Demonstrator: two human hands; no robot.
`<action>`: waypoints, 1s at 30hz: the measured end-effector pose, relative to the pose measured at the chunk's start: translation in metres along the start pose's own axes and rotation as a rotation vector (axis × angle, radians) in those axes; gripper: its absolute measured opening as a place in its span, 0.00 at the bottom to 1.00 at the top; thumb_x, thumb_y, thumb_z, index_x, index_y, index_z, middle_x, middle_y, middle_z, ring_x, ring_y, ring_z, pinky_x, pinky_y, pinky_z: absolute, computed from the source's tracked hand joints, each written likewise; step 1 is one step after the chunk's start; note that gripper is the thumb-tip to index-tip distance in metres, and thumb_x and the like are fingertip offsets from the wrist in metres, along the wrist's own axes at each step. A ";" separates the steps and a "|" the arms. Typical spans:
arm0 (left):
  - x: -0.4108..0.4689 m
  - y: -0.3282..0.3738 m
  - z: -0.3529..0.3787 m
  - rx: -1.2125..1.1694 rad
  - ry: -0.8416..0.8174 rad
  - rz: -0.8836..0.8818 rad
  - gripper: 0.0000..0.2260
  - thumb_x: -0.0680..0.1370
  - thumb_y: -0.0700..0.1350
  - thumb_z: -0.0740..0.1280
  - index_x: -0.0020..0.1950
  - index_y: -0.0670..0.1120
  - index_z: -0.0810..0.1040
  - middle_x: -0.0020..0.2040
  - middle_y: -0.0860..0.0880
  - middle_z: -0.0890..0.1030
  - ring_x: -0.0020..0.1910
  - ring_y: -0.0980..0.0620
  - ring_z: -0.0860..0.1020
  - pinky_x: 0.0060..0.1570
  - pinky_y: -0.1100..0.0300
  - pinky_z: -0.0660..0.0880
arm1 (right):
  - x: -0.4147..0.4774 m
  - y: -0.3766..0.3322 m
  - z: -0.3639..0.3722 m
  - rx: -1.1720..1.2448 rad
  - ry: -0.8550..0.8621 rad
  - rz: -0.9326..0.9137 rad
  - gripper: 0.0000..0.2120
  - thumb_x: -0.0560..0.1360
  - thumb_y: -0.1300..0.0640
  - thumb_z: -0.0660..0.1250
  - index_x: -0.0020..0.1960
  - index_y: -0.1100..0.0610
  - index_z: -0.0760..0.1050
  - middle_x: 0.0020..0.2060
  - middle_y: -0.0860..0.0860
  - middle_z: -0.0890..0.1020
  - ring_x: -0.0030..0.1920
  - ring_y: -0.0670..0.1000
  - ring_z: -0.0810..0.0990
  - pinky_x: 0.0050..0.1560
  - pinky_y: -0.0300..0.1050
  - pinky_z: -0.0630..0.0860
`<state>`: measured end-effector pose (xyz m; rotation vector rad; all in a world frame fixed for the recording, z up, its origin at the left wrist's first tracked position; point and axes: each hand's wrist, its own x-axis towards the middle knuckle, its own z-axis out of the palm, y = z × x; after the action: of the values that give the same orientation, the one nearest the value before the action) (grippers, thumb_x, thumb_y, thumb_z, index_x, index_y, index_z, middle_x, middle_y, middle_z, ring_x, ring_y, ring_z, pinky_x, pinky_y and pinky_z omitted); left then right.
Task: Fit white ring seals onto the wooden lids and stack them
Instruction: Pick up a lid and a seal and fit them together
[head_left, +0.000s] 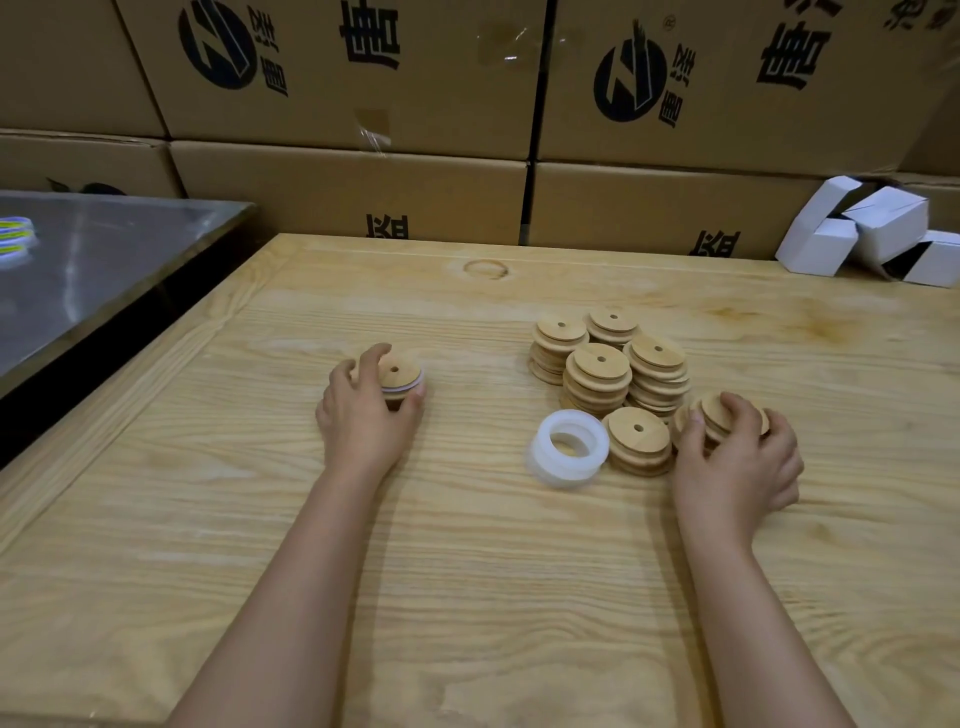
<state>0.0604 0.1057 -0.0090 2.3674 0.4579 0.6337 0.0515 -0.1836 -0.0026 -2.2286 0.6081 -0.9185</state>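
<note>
Wooden discs are sitting in both hands. The left fingers (376, 357) are curling over the far rim of a sealed lid (401, 375) while the thumb is pressing its near edge, so the left hand (363, 415) is pinching it down flat on the wooden table (467, 571). A white ring is showing round the lid's side, just under the top face with its small hole.

Over at three o'clock from there, the right fingers (740, 408) are bending over a second lid (712, 410), the thumb hooking its left edge. The right hand (737, 462) is gripping it from above, and I cannot tell what is lying beneath it.

Touching that hand's nine o'clock side, a short lid stack (636, 434) is resting on the table. Just beside it, again at nine o'clock, a pile of white ring seals (569, 447) is leaning slightly. At twelve o'clock from these, four taller lid stacks (597, 364) are crowding together, edges touching.

Further out, white cartons (872, 234) are lying jumbled at the table's two o'clock corner. A steel table (104, 260) is standing at ten o'clock, and printed cardboard boxes (363, 78) are walling off the whole far side.
</note>
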 end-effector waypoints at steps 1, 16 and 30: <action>-0.002 0.001 -0.001 -0.018 0.002 -0.003 0.30 0.73 0.57 0.68 0.72 0.53 0.62 0.70 0.41 0.63 0.70 0.42 0.62 0.67 0.45 0.58 | 0.000 0.000 -0.001 0.016 0.007 0.006 0.17 0.74 0.53 0.65 0.62 0.54 0.74 0.67 0.57 0.68 0.68 0.60 0.62 0.67 0.57 0.55; -0.076 0.086 -0.004 -1.196 -0.187 -0.079 0.07 0.77 0.46 0.62 0.50 0.45 0.77 0.36 0.50 0.82 0.32 0.55 0.79 0.28 0.63 0.76 | -0.055 -0.051 -0.006 0.388 -0.176 -0.875 0.21 0.71 0.54 0.67 0.59 0.66 0.74 0.60 0.60 0.76 0.61 0.57 0.74 0.66 0.50 0.67; -0.067 0.074 0.004 -1.185 -0.261 -0.293 0.06 0.77 0.37 0.65 0.53 0.43 0.75 0.38 0.49 0.82 0.35 0.57 0.81 0.28 0.59 0.79 | -0.051 -0.042 0.003 0.025 -0.315 -0.579 0.19 0.77 0.52 0.53 0.59 0.59 0.78 0.52 0.56 0.78 0.50 0.60 0.73 0.50 0.52 0.68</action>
<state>0.0196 0.0180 0.0153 1.1940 0.1963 0.2957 0.0280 -0.1222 0.0034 -2.5004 -0.2073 -0.7997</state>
